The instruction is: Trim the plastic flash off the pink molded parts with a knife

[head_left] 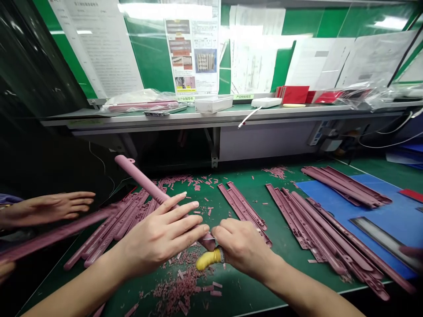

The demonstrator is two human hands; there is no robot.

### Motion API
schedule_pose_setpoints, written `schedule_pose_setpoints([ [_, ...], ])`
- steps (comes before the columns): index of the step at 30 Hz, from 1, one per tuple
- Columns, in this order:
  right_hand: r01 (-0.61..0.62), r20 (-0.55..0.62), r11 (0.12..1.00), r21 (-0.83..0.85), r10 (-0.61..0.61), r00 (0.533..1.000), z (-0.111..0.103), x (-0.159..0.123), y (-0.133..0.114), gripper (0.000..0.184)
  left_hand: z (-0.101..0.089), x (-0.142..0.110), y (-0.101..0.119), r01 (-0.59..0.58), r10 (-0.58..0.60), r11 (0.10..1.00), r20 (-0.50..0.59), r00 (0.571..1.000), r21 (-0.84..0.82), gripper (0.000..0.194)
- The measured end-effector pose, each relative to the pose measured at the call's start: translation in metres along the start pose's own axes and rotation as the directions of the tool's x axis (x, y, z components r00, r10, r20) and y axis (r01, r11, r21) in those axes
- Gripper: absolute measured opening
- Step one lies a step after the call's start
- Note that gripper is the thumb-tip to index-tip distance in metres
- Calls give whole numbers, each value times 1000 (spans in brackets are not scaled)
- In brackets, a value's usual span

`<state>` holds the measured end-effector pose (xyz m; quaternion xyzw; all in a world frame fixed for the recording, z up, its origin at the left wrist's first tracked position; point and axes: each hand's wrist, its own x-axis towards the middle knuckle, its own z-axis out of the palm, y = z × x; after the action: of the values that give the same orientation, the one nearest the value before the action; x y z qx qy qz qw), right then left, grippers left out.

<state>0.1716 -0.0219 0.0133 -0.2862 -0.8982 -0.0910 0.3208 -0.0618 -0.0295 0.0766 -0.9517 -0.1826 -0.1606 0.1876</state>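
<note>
- Step in hand: work at one end of a long pink plastic bar [142,181], which lies slanted across the bench, its far end raised and its near end between the hands.
- Left hand [161,233]: fingers closed over the bar, gripping it.
- Right hand [241,246]: fingers curled shut at the bar's near end, with a yellow finger cot [207,259] on one finger. A small metal edge [211,239] glints there; the hand hides most of it, so its kind is unclear.
- Judgement: this work calls for the bar to be held steady.
- Loose pink scraps [178,284] lie under the hands on the green bench mat [244,281].
- Rows of similar bars [317,229] lie on either side.
- Another person's hand [49,207] reaches in from the left, open, beside a bar [56,233].
- Containers, on the shelf [224,115]: a clear plastic bag [139,99] with something pink inside; a white box [213,104], contents not visible.
</note>
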Motion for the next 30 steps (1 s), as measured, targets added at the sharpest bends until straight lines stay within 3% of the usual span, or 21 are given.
schedule_pose_setpoints([
  [8,86,-101,996,17,-84,991,-17,0,10,36,-16,11,14,153,-153,987,-10,988,37,35],
  [16,17,-185,998,68,-4,983,-32,2,19,34,-5,16,33,311,-313,950,-147,938,-36,47],
  [25,21,-162,1000,14,-18,987,-27,-1,24,32,1,26,36,345,-366,926,-138,920,-153,39],
  [30,67,-185,998,16,-63,981,-21,1,23,39,2,28,44,436,-480,862,-142,865,-260,34],
])
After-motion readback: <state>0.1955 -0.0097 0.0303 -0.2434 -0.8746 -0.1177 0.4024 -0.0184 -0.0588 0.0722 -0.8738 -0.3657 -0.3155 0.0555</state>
